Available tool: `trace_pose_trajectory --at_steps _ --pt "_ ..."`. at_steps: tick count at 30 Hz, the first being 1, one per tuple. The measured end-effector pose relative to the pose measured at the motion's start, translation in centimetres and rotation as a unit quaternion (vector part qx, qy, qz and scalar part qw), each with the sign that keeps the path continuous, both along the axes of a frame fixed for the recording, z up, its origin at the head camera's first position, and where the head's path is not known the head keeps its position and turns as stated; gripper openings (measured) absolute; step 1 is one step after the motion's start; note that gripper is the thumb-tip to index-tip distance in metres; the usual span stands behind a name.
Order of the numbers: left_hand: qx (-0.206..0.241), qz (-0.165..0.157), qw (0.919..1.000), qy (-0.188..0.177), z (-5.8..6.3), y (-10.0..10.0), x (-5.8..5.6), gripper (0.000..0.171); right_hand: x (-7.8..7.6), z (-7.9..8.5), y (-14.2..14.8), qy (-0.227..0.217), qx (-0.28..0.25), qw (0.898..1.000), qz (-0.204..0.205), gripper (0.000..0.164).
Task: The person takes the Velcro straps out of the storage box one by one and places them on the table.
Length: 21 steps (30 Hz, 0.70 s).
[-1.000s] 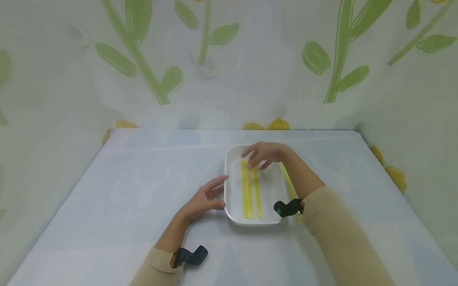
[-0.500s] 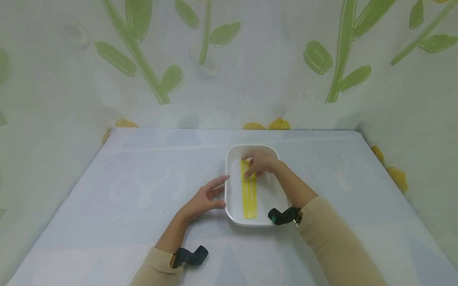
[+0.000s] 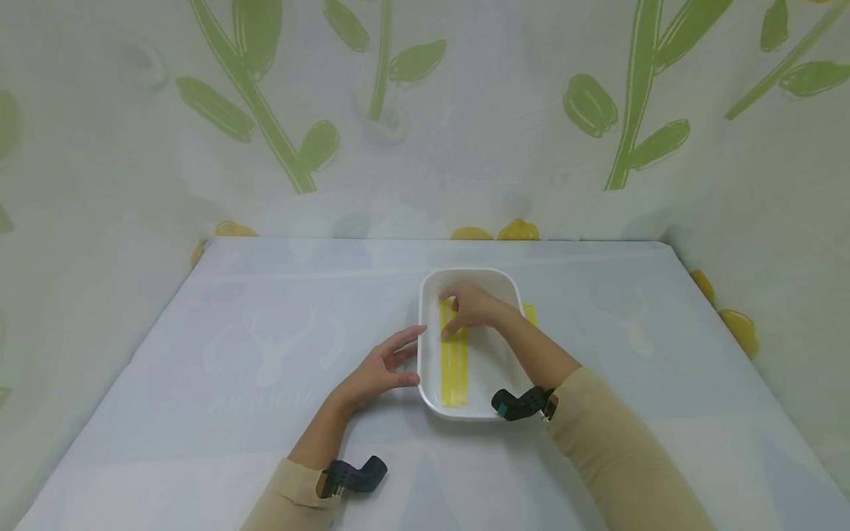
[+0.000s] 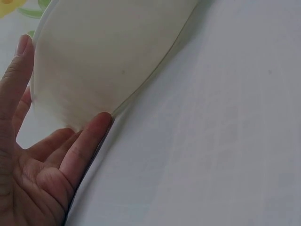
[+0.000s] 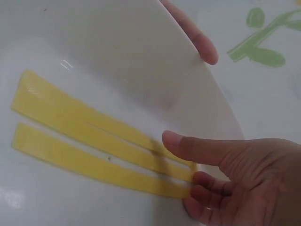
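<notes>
A white rectangular tray with rounded corners (image 3: 491, 372) stands on the table. Inside it lie three flat yellow strips (image 3: 454, 376), side by side; the right wrist view shows two nearly touching and a narrow gap to the third. My right hand (image 3: 474, 304) reaches into the tray over the strips' far ends. Its thumb lies along one side of them and its bent fingertips touch their ends and the other side. With fingers spread, my left hand (image 3: 378, 372) rests against the tray's left wall, as the left wrist view (image 4: 47, 174) also shows.
Just right of the tray, partly hidden by the right forearm, more yellow strip (image 3: 530, 313) lies on the table. The pale patterned tabletop (image 3: 265, 317) meets leaf-printed walls (image 3: 491, 147) at the back and sides. Each wrist wears a black camera mount (image 3: 358, 474).
My right hand has come down onto the strips and moved left. The strips have slid left and closer together. My left hand has stayed at the tray's wall.
</notes>
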<state>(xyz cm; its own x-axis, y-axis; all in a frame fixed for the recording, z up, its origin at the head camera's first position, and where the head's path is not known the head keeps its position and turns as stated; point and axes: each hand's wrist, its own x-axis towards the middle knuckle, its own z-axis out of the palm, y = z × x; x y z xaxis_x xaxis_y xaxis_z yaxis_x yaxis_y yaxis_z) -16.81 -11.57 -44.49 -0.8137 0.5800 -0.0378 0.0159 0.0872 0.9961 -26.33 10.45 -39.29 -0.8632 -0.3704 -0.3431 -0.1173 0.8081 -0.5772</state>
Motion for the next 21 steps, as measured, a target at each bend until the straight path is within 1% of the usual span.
trace_pose_trajectory --at_steps 5,7,10,15,21 --pt "-0.004 0.003 1.0 -0.001 0.0 0.1 0.0 0.084 -0.1 -0.4 -0.1 0.037 -0.006 0.999 0.028 0.071" --pt "-0.006 0.005 1.0 -0.002 -0.1 0.1 0.0 0.083 -0.1 -0.6 -0.2 0.045 -0.01 0.999 0.029 0.069" --pt "-0.006 0.006 1.0 -0.004 -0.2 0.1 0.0 0.081 -0.2 -0.8 -0.3 0.04 -0.008 0.999 0.021 0.065" --pt "-0.006 0.008 0.9999 -0.003 -0.2 0.1 0.0 0.081 0.0 -1.0 -0.5 0.048 -0.003 0.999 0.018 0.059" --pt "-0.012 0.012 0.9998 -0.005 -0.2 0.1 0.1 0.08 0.1 -1.2 -0.9 0.029 0.008 1.0 -0.008 0.053"
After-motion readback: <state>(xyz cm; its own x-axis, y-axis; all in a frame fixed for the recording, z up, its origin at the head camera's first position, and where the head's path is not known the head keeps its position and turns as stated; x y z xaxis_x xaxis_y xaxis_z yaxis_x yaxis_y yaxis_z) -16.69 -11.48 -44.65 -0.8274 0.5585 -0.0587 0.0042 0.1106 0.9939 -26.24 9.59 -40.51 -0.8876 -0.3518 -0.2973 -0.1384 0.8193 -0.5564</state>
